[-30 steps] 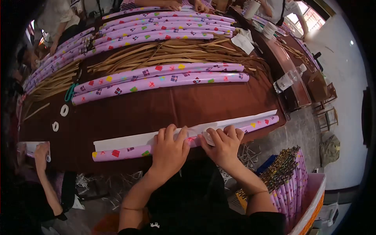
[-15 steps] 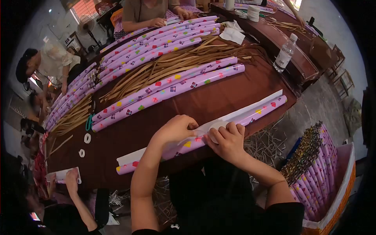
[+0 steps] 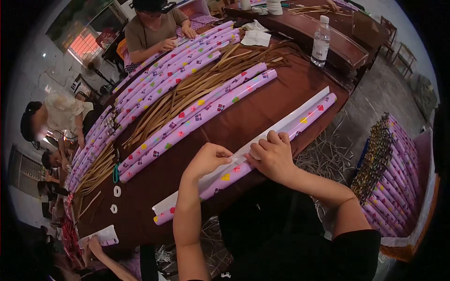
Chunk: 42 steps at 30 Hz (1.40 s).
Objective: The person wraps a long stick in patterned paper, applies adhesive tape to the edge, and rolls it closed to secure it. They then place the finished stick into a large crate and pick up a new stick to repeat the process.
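Observation:
A lilac patterned wrapping paper roll lies along the near edge of the table, partly unrolled, its white underside showing as a strip along the far side. At the middle of that strip my left hand pinches the paper between thumb and fingers. Just right of it, my right hand is closed over the roll, fingers curled on the paper. What lies under those fingertips is hidden. Beyond my hands, two finished-looking lilac rolls rest side by side.
Brown paper strips and more rolls lie farther back. Two white tape rings and green-handled scissors sit at left; a water bottle stands at right. A box full of rolls is beside me. Co-workers handle paper nearby.
The view has turned, so the table appears more slanted. My left hand's fingertips now show pinching the white strip, where they were tucked behind the hand before. My right hand stays on the roll.

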Motion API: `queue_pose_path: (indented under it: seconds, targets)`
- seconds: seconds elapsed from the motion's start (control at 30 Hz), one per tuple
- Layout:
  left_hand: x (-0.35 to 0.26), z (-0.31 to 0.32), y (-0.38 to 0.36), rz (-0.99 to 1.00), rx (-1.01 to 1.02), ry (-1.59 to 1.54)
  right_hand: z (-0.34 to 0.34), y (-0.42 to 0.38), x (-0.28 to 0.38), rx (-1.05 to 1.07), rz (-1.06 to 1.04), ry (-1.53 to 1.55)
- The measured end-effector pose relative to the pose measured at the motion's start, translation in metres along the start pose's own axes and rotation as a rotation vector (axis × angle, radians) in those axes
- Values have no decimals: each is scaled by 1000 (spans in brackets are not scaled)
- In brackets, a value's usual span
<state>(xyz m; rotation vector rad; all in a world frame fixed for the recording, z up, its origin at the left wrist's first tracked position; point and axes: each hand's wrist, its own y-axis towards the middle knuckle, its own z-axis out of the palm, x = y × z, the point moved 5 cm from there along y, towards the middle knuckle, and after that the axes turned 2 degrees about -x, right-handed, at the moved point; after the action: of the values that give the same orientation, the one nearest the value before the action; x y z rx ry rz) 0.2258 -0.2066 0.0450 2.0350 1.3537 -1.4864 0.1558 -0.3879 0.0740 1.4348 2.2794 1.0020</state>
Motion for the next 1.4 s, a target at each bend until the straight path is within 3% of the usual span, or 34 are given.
queue_pose_path:
  seconds: [1.0, 1.17, 1.27, 1.4]
  targets:
    - [5, 2, 14, -72, -101, -113, 21, 18, 0, 28, 128, -168]
    - [-41, 3, 30, -6, 57, 521, 18, 17, 0, 11, 97, -166]
    - [-47, 12, 51, 103, 212, 623, 16, 19, 0, 2, 86, -186]
    - [-26, 11, 60, 56, 254, 305, 18, 21, -1, 31, 56, -208]
